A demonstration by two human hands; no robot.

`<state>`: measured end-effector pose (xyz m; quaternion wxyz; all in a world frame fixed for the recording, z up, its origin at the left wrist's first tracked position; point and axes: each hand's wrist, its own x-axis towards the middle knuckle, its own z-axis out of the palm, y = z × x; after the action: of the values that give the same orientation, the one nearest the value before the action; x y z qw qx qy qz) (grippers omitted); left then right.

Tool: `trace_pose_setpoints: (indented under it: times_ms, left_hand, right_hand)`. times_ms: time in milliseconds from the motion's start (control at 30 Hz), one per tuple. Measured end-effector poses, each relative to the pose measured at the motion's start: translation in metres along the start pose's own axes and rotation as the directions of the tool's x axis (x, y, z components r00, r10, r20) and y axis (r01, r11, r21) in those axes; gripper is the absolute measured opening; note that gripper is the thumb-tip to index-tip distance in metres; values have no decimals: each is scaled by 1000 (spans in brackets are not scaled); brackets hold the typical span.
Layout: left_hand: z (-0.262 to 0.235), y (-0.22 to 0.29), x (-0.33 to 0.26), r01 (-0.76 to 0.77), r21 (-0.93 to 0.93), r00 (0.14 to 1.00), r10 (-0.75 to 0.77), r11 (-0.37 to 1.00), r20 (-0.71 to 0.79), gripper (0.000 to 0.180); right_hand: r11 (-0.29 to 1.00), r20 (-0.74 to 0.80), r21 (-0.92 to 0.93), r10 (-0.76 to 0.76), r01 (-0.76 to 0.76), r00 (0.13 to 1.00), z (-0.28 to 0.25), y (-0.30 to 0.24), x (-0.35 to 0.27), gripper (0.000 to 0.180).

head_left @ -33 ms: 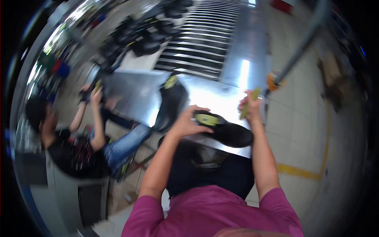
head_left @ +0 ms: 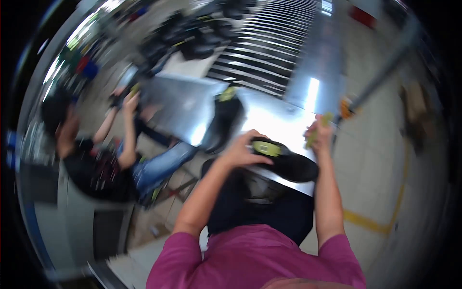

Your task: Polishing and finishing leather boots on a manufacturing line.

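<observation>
My left hand [head_left: 239,150] is closed around the heel end of a black shoe [head_left: 297,166], which lies on its side of the metal table close to me, toe pointing right. Inside the shoe's opening shows a yellow-green lining or insole [head_left: 267,149] with a small pale square mark. My right hand [head_left: 321,137], beyond the toe near the table's right edge, grips a long yellow-green flat piece [head_left: 327,118]; blur hides its full outline. Left of my left hand stands a second black shoe [head_left: 224,118], with a yellow-green patch at its far end.
A shiny metal table [head_left: 269,113] lies before me, with a roller conveyor [head_left: 274,48] behind it. Black shoes [head_left: 197,41] are heaped at the far left. A co-worker [head_left: 98,166] sits at my left, hands raised. A grey pole [head_left: 385,67] slants on the right, above the tiled floor.
The whole view has shifted, so everything appears farther right. Both hands keep their holds, and the shoe stays in nearly the same place on the table.
</observation>
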<state>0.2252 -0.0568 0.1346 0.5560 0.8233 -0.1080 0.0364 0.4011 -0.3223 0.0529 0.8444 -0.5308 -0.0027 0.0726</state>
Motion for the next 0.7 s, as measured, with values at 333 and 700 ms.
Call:
trace_pose_setpoints:
  times_ms: [333,700]
  left_hand:
    - [45,77,-144,81,106,808,-3,991,-589,58]
    - [-41,361,-452,827,-234,-545,627,511,-557,40]
  right_hand:
    - [999,184,-35,35,-29,982,-25,9,31,31]
    - [984,135,-176,-15,38,991,-37,1,38,35]
